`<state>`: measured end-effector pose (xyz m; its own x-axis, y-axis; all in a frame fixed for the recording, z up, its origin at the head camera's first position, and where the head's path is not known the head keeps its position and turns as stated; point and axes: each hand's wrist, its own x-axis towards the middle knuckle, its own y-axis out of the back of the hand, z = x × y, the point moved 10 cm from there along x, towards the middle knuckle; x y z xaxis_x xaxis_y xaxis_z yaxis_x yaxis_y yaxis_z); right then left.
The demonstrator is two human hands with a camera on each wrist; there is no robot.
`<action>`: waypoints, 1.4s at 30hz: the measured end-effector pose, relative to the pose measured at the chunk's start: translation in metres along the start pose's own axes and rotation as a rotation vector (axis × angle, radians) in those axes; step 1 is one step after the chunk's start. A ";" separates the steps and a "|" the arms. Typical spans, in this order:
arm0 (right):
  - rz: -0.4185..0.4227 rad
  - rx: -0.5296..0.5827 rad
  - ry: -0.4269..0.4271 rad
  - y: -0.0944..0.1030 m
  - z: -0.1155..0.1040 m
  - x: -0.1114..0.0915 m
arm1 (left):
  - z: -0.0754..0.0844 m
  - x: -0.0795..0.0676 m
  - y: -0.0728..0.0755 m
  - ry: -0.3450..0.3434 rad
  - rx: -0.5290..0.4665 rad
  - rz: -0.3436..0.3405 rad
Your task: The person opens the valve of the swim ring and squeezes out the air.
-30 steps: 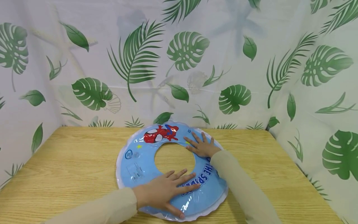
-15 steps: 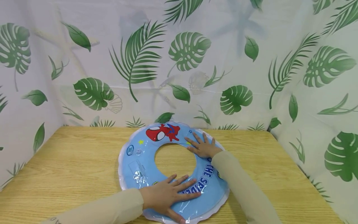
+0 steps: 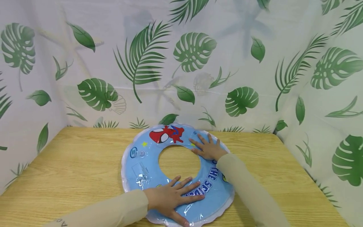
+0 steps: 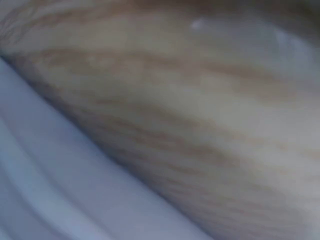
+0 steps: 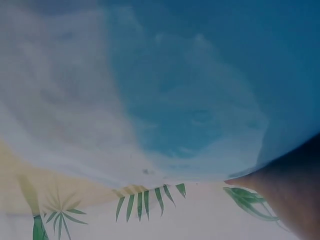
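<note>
A light-blue inflatable swim ring (image 3: 146,156) with a white scalloped edge lies on the table in the head view. A red cartoon figure is printed at its far side, and dark-blue lettering runs along its right and near side. My left hand (image 3: 173,199) rests on the near part with fingers spread, covering some letters. On the far right part lies my right hand (image 3: 209,149), fingers also spread. Neither hand curls round the ring. The right wrist view holds the ring's blue surface (image 5: 175,110) close up and blurred. In the left wrist view, only blurred wood grain and a pale sleeve (image 4: 85,165) show.
The wooden table (image 3: 85,160) extends to both sides of the ring and shows through its centre hole. White sheeting (image 3: 181,104) with green leaf prints stands behind the table and along its left and right sides.
The whole head view has shifted slightly right. My left hand has slid a little right and nearer on the ring. Glare on the ring's far side has faded. The right hand keeps its place.
</note>
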<state>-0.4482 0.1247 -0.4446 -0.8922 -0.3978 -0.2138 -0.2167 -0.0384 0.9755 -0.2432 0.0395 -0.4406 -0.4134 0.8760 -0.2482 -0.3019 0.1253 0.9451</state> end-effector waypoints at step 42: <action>-0.024 0.100 -0.125 -0.009 0.013 -0.001 | -0.011 -0.026 0.011 0.099 0.073 0.115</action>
<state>-0.4503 0.1377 -0.4533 -0.9273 -0.2807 -0.2475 -0.2708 0.0471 0.9615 -0.2451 0.0132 -0.4261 -0.5251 0.8371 -0.1535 -0.1863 0.0630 0.9805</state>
